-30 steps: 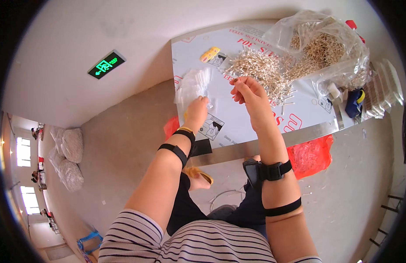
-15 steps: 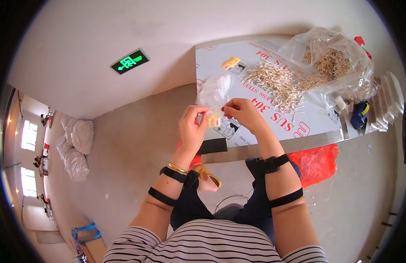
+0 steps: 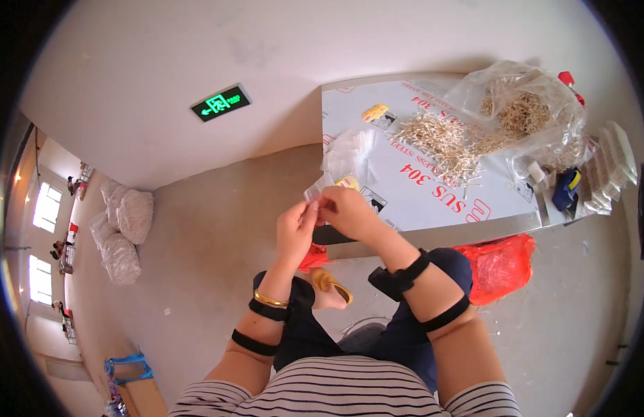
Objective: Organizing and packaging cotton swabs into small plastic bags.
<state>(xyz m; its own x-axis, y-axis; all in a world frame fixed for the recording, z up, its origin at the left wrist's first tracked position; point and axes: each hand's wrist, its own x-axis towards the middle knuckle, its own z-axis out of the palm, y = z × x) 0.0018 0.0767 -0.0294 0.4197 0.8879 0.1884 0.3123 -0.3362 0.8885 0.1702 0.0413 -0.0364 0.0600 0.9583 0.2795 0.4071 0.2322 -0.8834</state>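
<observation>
My left hand (image 3: 296, 228) pinches a small clear plastic bag (image 3: 312, 190) between thumb and fingers, just off the table's left front corner. Against it, the fingers of my right hand (image 3: 346, 210) are closed at the same bag, their tips partly hidden. Behind my right hand shows a yellow printed card (image 3: 348, 182), partly covered. Beyond the hands, a fanned stack of clear bags (image 3: 350, 154) lies on the table (image 3: 412, 201). Farther right spreads a loose pile of cotton swabs (image 3: 440, 142). Near the back edge lie more yellow cards (image 3: 375, 112).
A large clear bag of swabs (image 3: 524, 115) stands at the table's back right. Beside it are a blue tape dispenser (image 3: 565, 189) and packed clear packages (image 3: 610, 167). A red plastic bag (image 3: 499, 267) sits below the front edge. Full sacks (image 3: 131, 222) rest on the floor leftward.
Both hands have drawn toward me and slightly left, off the table, and come together on the small bag. The yellow card now shows behind my right hand. The view has shifted slightly.
</observation>
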